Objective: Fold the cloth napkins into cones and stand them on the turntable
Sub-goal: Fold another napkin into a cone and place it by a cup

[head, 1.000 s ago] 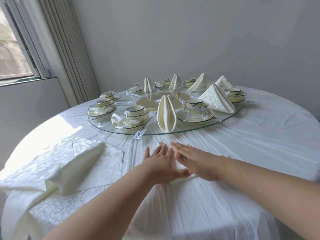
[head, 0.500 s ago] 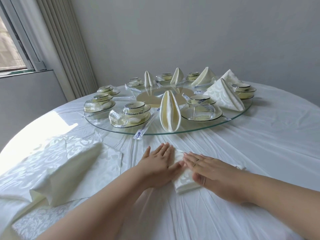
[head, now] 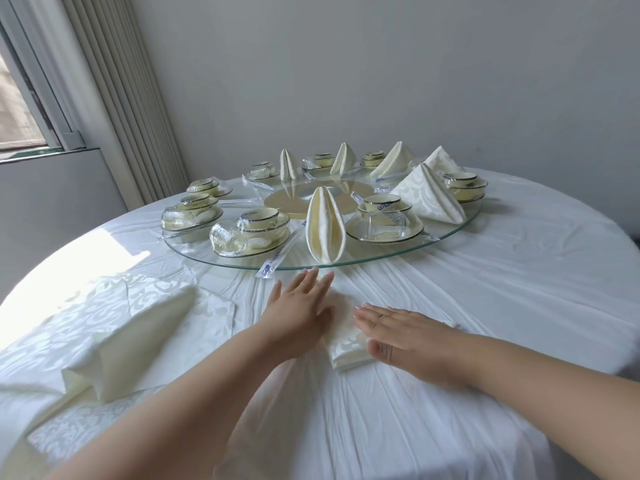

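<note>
White-clothed table, left hand, right hand flat on napkin

Bare white-clothed surface lies open to the right. Ahead, the round glass turntable crowded with crockery blocks passage; left, a heap of cream patterned napkins intrudes.

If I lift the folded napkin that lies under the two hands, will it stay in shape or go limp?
Probably limp: the folded napkin is soft cloth in thin layers, kept flat only by the left hand and right hand. It looks light. It may slide easily on the smooth tablecloth, and its folds could open without a firm grip.
</note>
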A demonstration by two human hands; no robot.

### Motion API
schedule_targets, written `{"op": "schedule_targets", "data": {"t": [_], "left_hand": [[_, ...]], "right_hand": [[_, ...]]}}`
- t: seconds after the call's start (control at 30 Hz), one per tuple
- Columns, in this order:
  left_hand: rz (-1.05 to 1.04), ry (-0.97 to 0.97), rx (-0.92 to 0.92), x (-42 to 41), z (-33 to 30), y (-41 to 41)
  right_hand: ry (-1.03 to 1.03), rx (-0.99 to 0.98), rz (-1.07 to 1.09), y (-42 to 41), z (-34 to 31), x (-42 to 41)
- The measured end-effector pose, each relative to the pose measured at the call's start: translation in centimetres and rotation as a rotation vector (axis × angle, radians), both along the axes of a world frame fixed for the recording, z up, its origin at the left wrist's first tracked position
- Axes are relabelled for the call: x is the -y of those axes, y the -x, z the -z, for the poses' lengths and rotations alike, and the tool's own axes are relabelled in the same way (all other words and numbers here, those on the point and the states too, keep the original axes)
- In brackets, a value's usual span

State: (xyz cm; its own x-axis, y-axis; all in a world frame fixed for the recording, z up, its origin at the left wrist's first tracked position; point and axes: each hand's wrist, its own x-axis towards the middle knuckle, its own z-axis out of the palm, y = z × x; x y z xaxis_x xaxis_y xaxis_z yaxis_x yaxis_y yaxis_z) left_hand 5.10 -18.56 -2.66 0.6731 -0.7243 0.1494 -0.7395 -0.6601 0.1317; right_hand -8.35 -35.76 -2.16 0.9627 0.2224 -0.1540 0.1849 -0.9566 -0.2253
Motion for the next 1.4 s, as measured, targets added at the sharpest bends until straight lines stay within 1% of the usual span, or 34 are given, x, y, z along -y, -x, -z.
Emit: {"op": "schedule_targets", "data": {"t": [0.07, 0.1, 0.13, 0.17, 0.2, 0.23, 0.3, 0.43, 0.53, 0.6, 0.7, 0.73, 0.8, 0.9, 0.93, 1.03, 1.1, 1.13, 1.17, 1.2, 1.27, 1.33, 1.4], "left_hand": [[0.113, 0.258, 0.109, -0.9, -0.6, 1.6], [0.158, 0.342, 0.079, -1.4, -1.0, 2.6], [0.187, 0.36, -0.011, -1.9, -1.4, 3.6], [0.211, 0.321, -0.113, -2.2, -1.7, 4.4], [0.231, 0.262, -0.174, -2.6, -1.8, 4.9], [0.241, 0.2, -0.17, -2.7, -1.8, 5.0], [0.246, 0.146, -0.103, -2.8, -1.5, 4.6], [0.266, 0.184, 0.015, -2.3, -1.2, 4.4], [0.33, 0.141, 0.028, -2.8, -1.5, 4.0], [0.358, 0.103, 0.053, -3.1, -1.2, 3.8], [0.351, 0.141, 0.103, -3.0, -0.8, 3.7], [0.324, 0.161, 0.075, -2.8, -1.0, 3.6], [0.246, 0.195, -0.029, -2.4, -1.9, 3.2], [0.158, 0.227, -0.154, -1.2, -3.8, 2.6], [0.143, 0.25, -0.176, -0.7, -4.2, 2.6], [0.106, 0.371, -0.248, 0.4, -4.0, 2.6], [0.153, 0.5, -0.305, 0.2, -2.8, 2.7], [0.197, 0.531, -0.328, -0.1, -2.3, 3.0], [0.235, 0.526, -0.32, -0.3, -1.8, 3.2], [0.245, 0.493, -0.271, -0.4, -1.2, 3.3], [0.204, 0.466, -0.128, 0.1, -0.9, 3.2], [0.168, 0.518, -0.049, 0.9, -1.8, 3.2], [0.173, 0.551, -0.034, 1.3, -3.1, 3.3]], "right_hand": [[-0.031, -0.007, 0.02, 0.2, -0.3, -0.3], [-0.051, -0.009, 0.03, 0.2, -0.4, -0.3], [-0.073, -0.009, 0.041, 0.2, -0.3, -0.2], [-0.092, -0.006, 0.05, 0.1, -0.2, -0.2], [-0.109, 0.001, 0.056, 0.1, -0.1, -0.1], [-0.127, 0.01, 0.061, 0.0, -0.1, -0.1], [-0.178, 0.019, 0.066, -0.1, -0.1, -0.1], [-0.284, 0.021, 0.121, -0.3, 0.4, 0.6], [-0.356, 0.02, 0.179, -0.4, 1.1, 1.1], [-0.363, 0.017, 0.181, -0.7, 1.4, 1.2], [-0.372, 0.024, 0.17, -0.6, 1.1, 1.2], [-0.361, 0.019, 0.164, -0.5, 0.9, 1.1], [-0.272, 0.017, 0.157, -0.1, 0.6, 0.8], [-0.189, 0.082, 0.233, -0.1, 0.8, 0.4], [-0.196, 0.103, 0.271, -0.3, 0.7, 0.3], [-0.31, 0.156, 0.34, -0.4, 0.4, 0.0], [-0.376, 0.176, 0.348, -0.3, 0.2, 0.0], [-0.4, 0.182, 0.355, -0.3, 0.2, 0.0], [-0.428, 0.186, 0.362, -0.4, 0.3, 0.1], [-0.464, 0.186, 0.368, -0.5, 0.2, 0.1], [-0.516, 0.18, 0.373, -0.6, -0.1, 0.3], [-0.528, 0.163, 0.369, -0.7, -1.0, 0.4], [-0.526, 0.16, 0.365, -0.6, -1.9, 0.6]]}}
